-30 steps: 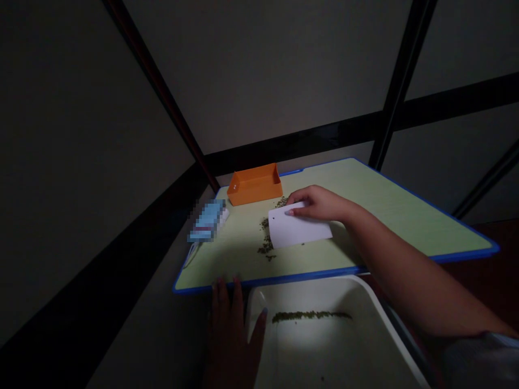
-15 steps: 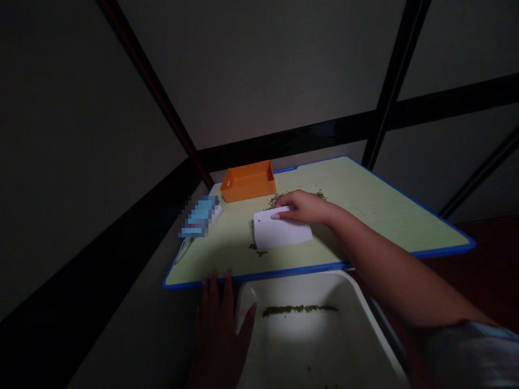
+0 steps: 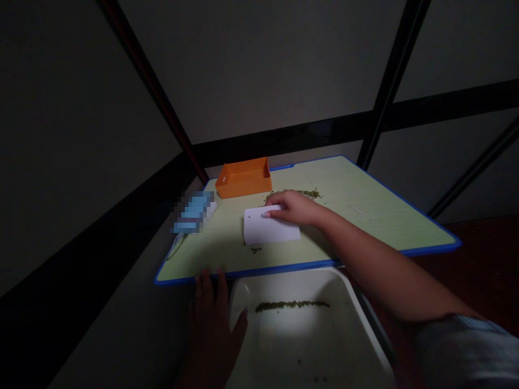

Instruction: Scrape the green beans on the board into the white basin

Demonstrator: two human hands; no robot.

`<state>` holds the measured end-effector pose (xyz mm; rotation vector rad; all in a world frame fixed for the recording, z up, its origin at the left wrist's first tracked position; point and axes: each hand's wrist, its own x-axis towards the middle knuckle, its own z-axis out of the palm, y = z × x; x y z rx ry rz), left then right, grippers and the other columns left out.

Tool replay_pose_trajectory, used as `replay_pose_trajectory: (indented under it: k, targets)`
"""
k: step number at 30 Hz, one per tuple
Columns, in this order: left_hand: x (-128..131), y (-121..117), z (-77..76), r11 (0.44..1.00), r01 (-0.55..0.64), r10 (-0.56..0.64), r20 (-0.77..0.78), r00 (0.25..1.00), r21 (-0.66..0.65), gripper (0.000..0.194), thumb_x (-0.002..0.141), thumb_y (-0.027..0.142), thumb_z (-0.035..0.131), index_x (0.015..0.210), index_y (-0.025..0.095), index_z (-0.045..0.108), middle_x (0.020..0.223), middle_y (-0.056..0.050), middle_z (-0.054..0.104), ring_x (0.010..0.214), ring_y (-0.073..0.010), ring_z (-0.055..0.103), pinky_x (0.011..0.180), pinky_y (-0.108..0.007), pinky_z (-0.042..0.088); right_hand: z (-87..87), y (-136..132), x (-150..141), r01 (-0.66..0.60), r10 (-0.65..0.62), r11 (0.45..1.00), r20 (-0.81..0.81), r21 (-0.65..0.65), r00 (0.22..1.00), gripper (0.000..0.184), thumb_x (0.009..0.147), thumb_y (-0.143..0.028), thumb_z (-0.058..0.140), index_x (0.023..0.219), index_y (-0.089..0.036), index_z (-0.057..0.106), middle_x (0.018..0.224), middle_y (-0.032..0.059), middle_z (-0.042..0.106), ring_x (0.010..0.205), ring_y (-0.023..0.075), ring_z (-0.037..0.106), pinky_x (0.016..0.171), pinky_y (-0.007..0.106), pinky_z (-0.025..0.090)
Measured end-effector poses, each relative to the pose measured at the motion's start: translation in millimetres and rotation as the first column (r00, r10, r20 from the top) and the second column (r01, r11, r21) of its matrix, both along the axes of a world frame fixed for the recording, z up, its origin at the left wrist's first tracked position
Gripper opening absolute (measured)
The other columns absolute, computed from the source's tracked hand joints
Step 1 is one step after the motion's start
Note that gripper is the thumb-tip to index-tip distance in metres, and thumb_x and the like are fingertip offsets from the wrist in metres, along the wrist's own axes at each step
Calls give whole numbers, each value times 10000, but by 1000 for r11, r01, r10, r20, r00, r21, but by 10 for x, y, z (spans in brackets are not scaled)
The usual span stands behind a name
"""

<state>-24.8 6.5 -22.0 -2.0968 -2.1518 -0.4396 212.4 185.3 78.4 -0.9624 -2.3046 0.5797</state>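
Note:
My right hand (image 3: 292, 208) is closed on a white card (image 3: 271, 226), which it holds tilted with the lower edge close to the table top. Small green grains (image 3: 310, 193) lie scattered behind that hand. A few more of them (image 3: 256, 249) are in front of the card's lower left corner. My left hand (image 3: 214, 324) holds nothing; its fingers are apart, their tips at the table's blue front edge, with the thumb over the rim of a white tub (image 3: 344, 281). Inside the tub, a line of green grains (image 3: 292, 306) lies along the far side.
An orange open box (image 3: 245, 189) stands at the table's far left. Near the left edge lies a blurred-out blue object (image 3: 194, 213) with a white cord. The pale green table (image 3: 365, 200) has a blue rim, and a dark-framed wall (image 3: 259, 70) stands behind it.
The whole scene has slid slightly left in the view. More grains show behind my right wrist. Both hands keep nearly the same places, with the card still held.

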Motion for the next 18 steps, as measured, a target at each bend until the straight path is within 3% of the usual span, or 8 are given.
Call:
replay_pose_trajectory:
  k: [18]
  targets:
    - [10,36,47,999,-17,18,39,999,-34,692,823,454,353,1413,107,253,1534,-229,143,1428,-349,102,1051,-574,308,-1,8,5,-41,41,999,-47,-7,998,171,818,-303,605,813,-141,659,728,19,624,672,118,510,615,236,309]
